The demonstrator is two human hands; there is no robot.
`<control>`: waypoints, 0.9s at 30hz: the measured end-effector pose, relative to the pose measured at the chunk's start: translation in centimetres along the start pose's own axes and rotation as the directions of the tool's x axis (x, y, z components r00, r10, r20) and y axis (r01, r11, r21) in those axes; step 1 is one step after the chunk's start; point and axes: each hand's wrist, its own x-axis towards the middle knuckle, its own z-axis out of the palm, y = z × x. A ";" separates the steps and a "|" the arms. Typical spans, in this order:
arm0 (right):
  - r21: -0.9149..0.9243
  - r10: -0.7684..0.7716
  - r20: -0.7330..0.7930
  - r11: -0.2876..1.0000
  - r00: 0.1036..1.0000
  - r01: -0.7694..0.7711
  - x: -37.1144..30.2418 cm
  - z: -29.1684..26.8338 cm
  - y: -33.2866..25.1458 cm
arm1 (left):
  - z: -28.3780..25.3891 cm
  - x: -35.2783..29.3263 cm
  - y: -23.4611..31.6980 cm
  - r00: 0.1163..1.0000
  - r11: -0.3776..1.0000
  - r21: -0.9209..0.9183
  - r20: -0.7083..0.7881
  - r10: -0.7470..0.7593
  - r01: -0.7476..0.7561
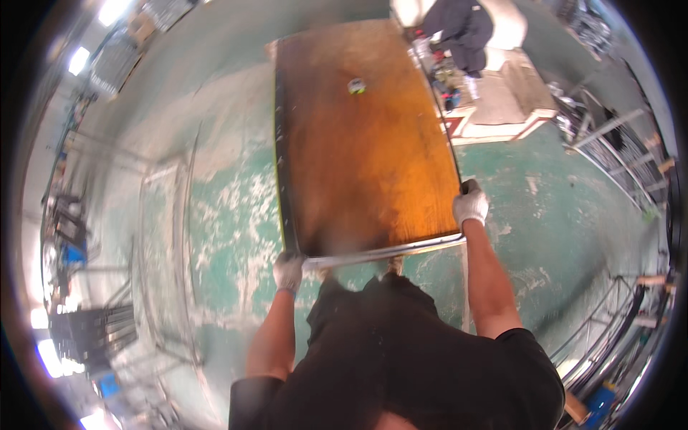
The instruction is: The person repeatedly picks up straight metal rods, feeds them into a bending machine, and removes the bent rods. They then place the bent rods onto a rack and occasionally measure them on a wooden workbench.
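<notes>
A large brown wooden tabletop [365, 158] stretches away in front of me, its surface stained and worn. Along its near edge runs a silver bar [387, 252], with dark bars along both sides, together looking like a thin rectangular metal frame. My left hand [288, 271], in a pale work glove, closes on the near left corner. At the near right corner, my right hand [471, 204], gloved too, is wrapped round the dark side bar. A small round white and green object [356, 87] lies towards the far end. Blur and the gloves hide the exact finger contact.
Beyond the right side stands a light-coloured sofa [502, 93] with dark clothing [459, 32] and small items on it. Metal racks [609, 140] line the right; stacked dark profiles [93, 333] stand at left. The green floor [233, 229] is worn.
</notes>
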 end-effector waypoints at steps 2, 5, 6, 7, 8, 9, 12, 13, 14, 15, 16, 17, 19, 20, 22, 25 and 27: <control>-0.021 -0.085 -0.136 0.996 0.987 0.083 -2.4 -2.3 -0.3 | -0.5 0.7 0.6 0.996 0.972 -0.222 0.064 -0.068 0.081; 0.025 -0.158 -0.169 0.986 0.973 0.164 -8.3 -6.9 -5.1 | -0.4 3.5 -1.8 0.974 0.858 -0.489 0.220 -0.053 0.157; 0.063 -0.140 -0.194 0.986 0.971 0.155 -10.4 -8.8 -6.0 | -1.1 3.9 -0.2 0.966 0.894 -0.433 0.257 0.002 0.113; 0.110 -0.130 -0.200 0.982 0.971 0.154 -12.6 -9.5 -7.0 | -1.5 5.3 0.2 0.944 0.895 -0.418 0.330 -0.013 0.159; 0.094 -0.194 -0.273 0.969 0.942 0.227 -14.4 -9.9 -7.4 | -2.3 6.5 1.0 0.911 0.884 -0.431 0.411 0.014 0.181; 0.144 -0.208 -0.292 0.956 0.934 0.257 -16.9 -10.9 -8.7 | -3.4 7.4 1.4 0.877 0.869 -0.448 0.478 0.036 0.209; 0.131 -0.271 -0.357 0.933 0.894 0.335 -24.6 -13.1 -13.4 | -5.5 12.9 0.6 0.858 0.904 -0.402 0.505 0.089 0.143; 0.109 -0.277 -0.372 0.935 0.886 0.338 -27.3 -13.6 -15.4 | -6.6 13.9 0.9 0.855 0.914 -0.387 0.509 0.100 0.123; 0.106 -0.297 -0.381 0.927 0.875 0.361 -29.6 -13.7 -17.1 | -7.9 15.3 1.4 0.827 0.890 -0.422 0.553 0.103 0.171; 0.133 -0.314 -0.347 0.916 0.884 0.378 -31.6 -13.9 -18.7 | -9.4 16.3 1.9 0.828 0.874 -0.454 0.547 0.119 0.174; 0.159 -0.334 -0.312 0.904 0.889 0.396 -33.3 -14.2 -20.4 | -10.8 17.2 2.2 0.835 0.855 -0.488 0.534 0.134 0.175; 0.179 -0.350 -0.285 0.895 0.892 0.408 -35.2 -14.7 -22.1 | -11.5 18.1 2.8 0.834 0.834 -0.522 0.529 0.155 0.177; 0.154 -0.387 -0.270 0.886 0.881 0.437 -37.9 -15.7 -24.7 | -13.1 18.9 4.5 0.822 0.826 -0.541 0.535 0.194 0.157; 0.151 -0.401 -0.263 0.881 0.877 0.448 -39.1 -16.4 -25.7 | -13.5 19.3 4.8 0.816 0.811 -0.565 0.535 0.219 0.152; 0.093 -0.515 -0.280 0.825 0.810 0.557 -40.0 -17.5 -28.3 | -14.9 20.3 4.8 0.829 0.783 -0.601 0.514 0.223 0.162; 0.021 -0.658 -0.303 0.718 0.689 0.695 -39.4 -17.7 -32.6 | -18.1 22.5 2.8 0.862 0.789 -0.599 0.465 0.200 0.140; 0.076 -0.625 -0.268 0.745 0.733 0.663 -39.3 -17.4 -35.4 | -20.9 22.7 2.1 0.838 0.786 -0.605 0.488 0.242 0.126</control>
